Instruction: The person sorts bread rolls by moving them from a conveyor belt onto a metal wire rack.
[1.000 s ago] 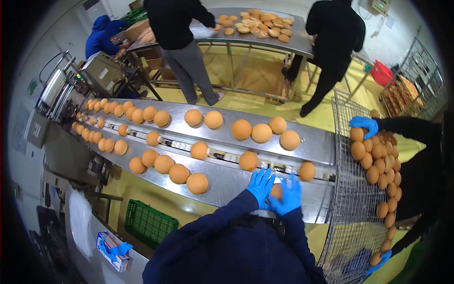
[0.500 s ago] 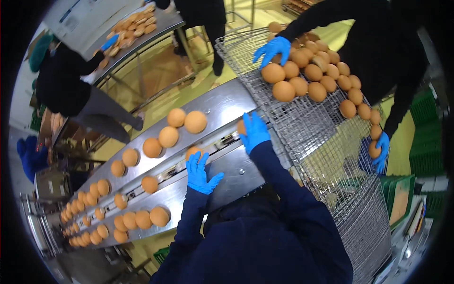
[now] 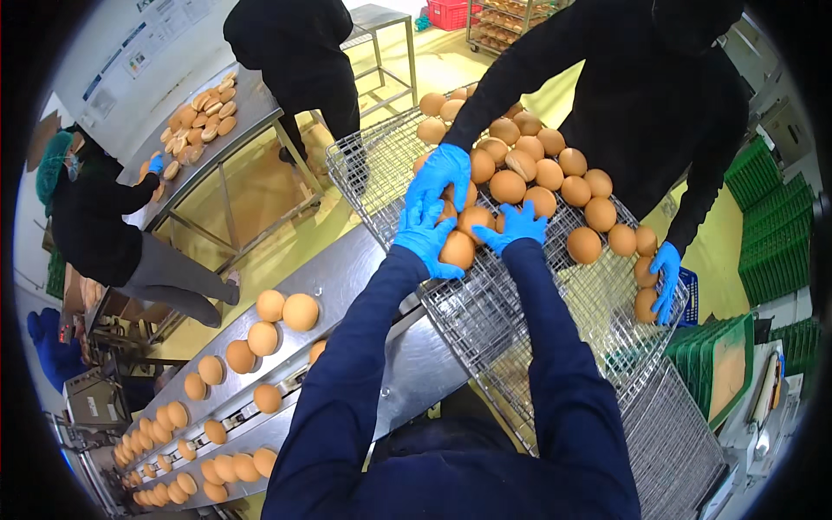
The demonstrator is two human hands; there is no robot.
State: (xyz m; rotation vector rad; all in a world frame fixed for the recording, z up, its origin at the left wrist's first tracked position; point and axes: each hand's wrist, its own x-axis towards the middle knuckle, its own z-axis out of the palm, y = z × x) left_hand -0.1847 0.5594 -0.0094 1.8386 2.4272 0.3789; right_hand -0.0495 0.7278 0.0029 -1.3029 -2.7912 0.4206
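Observation:
Round brown buns (image 3: pixel 586 245) lie bunched on a wire mesh rack (image 3: pixel 563 303) at the end of the steel conveyor. My left hand (image 3: pixel 420 238), blue-gloved, rests against the buns with fingers spread, its thumb beside the nearest bun (image 3: pixel 457 251). My right hand (image 3: pixel 520 227) is just right of it, also blue-gloved, fingers apart and touching the cluster. A co-worker's gloved hand (image 3: pixel 442 173) reaches over the buns directly above my left hand, and that person's other hand (image 3: pixel 666 277) is at the rack's right edge.
Buns travel in rows along the conveyor (image 3: pixel 347 286) at lower left. A co-worker (image 3: pixel 615 113) stands across the rack, others at a steel table (image 3: pixel 251 130) behind. Stacked green crates (image 3: pixel 771 225) are at right, a wheeled tray trolley (image 3: pixel 511 22) at the back.
My view has swung rightward. Both my hands have moved from the conveyor onto the bunched buns on the rack. The co-worker's upper hand has come down beside my left hand.

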